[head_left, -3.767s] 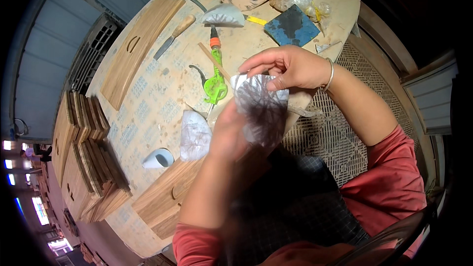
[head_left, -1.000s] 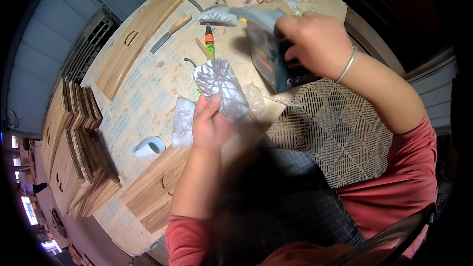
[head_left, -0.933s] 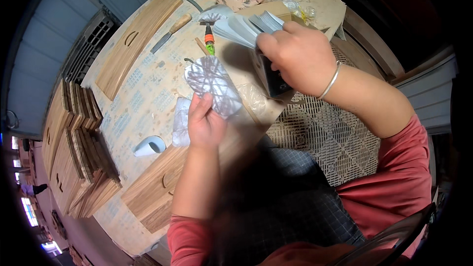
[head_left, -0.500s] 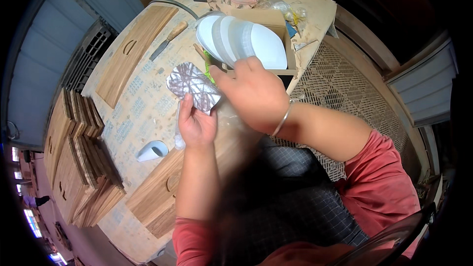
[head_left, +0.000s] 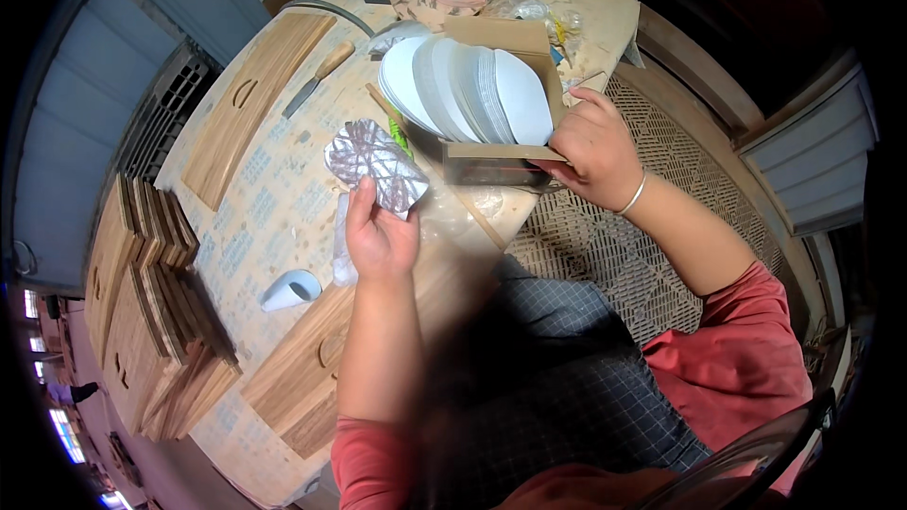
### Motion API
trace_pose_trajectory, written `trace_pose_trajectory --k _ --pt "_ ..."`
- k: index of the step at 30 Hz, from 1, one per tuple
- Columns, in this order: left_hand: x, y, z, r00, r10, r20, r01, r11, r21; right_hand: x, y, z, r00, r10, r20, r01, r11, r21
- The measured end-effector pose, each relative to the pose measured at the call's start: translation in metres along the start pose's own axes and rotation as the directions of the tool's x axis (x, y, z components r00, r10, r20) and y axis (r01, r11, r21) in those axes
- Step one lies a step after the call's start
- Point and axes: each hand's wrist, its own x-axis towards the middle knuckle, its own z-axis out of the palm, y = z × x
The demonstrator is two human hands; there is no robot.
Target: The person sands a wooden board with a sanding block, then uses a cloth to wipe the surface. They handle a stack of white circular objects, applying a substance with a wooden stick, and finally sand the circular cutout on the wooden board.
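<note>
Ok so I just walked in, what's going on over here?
Someone is sitting at a table, holding a creased sheet with dark streaks in their left hand. Their right hand is at the near right corner of an open box, with a row of rounded white sheets fanned out of its top. A knife with a wooden handle lies farther back, and stacked wooden boards sit at the left.
</note>
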Motion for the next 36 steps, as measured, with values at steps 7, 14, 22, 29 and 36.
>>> trace_pose_trajectory --k 7,14,22,29,36 --pt "-0.002 0.0 0.005 1.0 -0.01 0.019 0.011 0.999 -0.044 0.064 -0.035 0.069 0.923 0.385 -0.028 -0.384 0.923 0.031" --pt "0.0 0.002 -0.001 1.0 -0.018 -0.011 0.017 0.997 -0.069 0.092 0.009 0.063 0.914 0.242 -0.324 -0.143 0.943 0.302" --pt "0.0 -0.001 -0.001 1.0 -0.015 0.015 0.016 0.999 -0.049 0.085 0.015 0.052 0.902 0.395 -0.171 -0.4 0.917 0.009" --pt "-0.003 -0.003 0.007 0.99 0.079 0.12 -0.085 0.995 0.043 0.083 0.02 0.06 0.868 0.466 -0.17 -0.462 0.884 0.063" --pt "-0.012 -0.003 0.035 0.964 0.165 0.206 -0.198 0.968 0.151 0.076 0.017 0.06 0.911 0.174 -0.374 -0.214 0.974 -0.069"
